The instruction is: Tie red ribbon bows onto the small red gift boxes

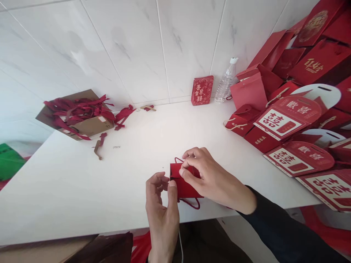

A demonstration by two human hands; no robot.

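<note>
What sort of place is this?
Likely a small workroom: white table against a tiled wall, piled red printed boxes, and a cardboard box of red ribbons.

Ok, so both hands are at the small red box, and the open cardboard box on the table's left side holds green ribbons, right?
Not quite: the head view shows that the ribbons in the open cardboard box are dark red, not green. The left hand and right hand are at the small red box, as you say.
</note>
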